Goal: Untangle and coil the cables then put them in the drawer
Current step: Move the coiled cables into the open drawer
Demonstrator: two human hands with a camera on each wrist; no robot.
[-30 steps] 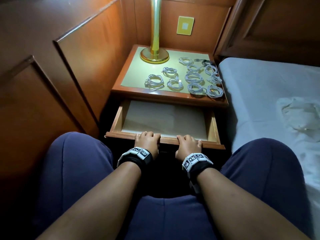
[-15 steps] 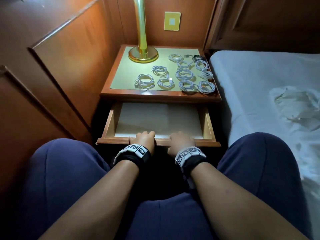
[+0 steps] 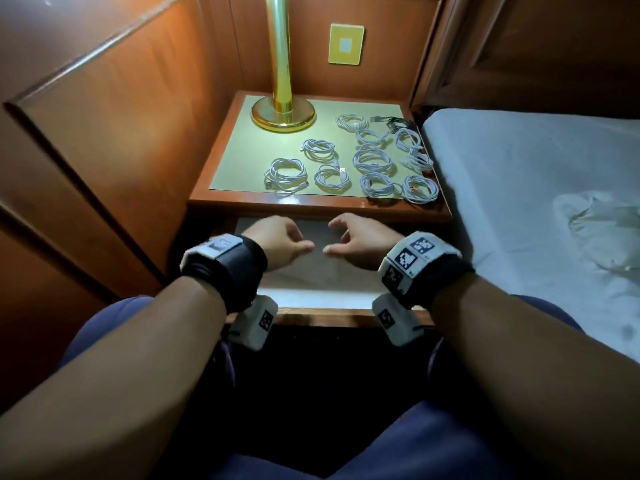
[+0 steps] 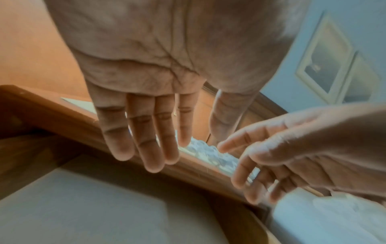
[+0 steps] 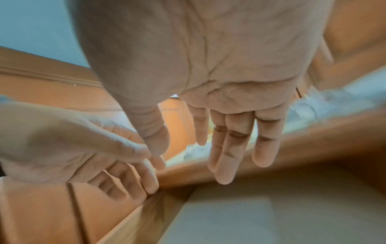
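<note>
A: Forearms first, both reach forward over the knees, wrists strapped with tagged bands, palms down above the open drawer [image 3: 322, 315].

B: Left hand [image 3: 277, 241]?

A: Released. Fingers [image 4: 153, 143] nearly straight, close together, thumb apart. Nothing in it, hovering over the drawer's pale liner, touching nothing I can see.

B: Right hand [image 3: 356, 242]?

A: Same deal, loose and empty. Fingers [image 5: 227, 148] slack and extended, thumb pointing toward the left hand. Thumb tips near each other, not touching in the head view.

B: Drawer contents?

A: Only the liner shows; the part under the hands is hidden.

B: Cables?

A: Coiled white cables [image 3: 372, 161] lie on the nightstand worktop [image 3: 242, 161], beyond the hands, spread over its right half in rough rows. One dark cable [image 3: 394, 123] at the back right, looks loose, hard to tell. Brass lamp base [image 3: 283, 114] stands back left. Bed [image 3: 526, 174] just beside, on the right.
</note>
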